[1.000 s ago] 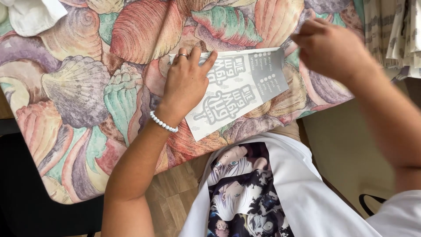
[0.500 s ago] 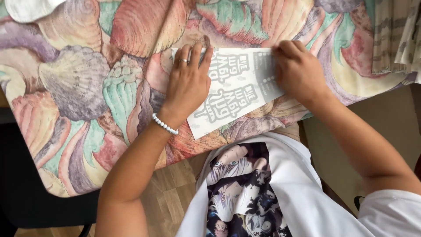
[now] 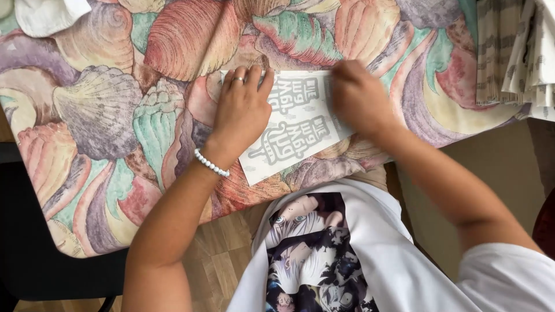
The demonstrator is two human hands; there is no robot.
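Observation:
A white paper sheet with grey printed figures lies on a table covered by a shell-patterned cloth. My left hand lies flat on the sheet's left part, fingers spread, with a ring on one finger and a white bead bracelet at the wrist. My right hand presses on the sheet's right edge, fingers curled; whether it pinches the paper I cannot tell.
A stack of printed papers sits at the table's far right. A white object lies at the top left corner. Below the table edge are my white printed shirt and a wooden floor.
My right hand came down from the upper right onto the sheet's right edge and slid left along it. My left hand stayed pressed on the sheet.

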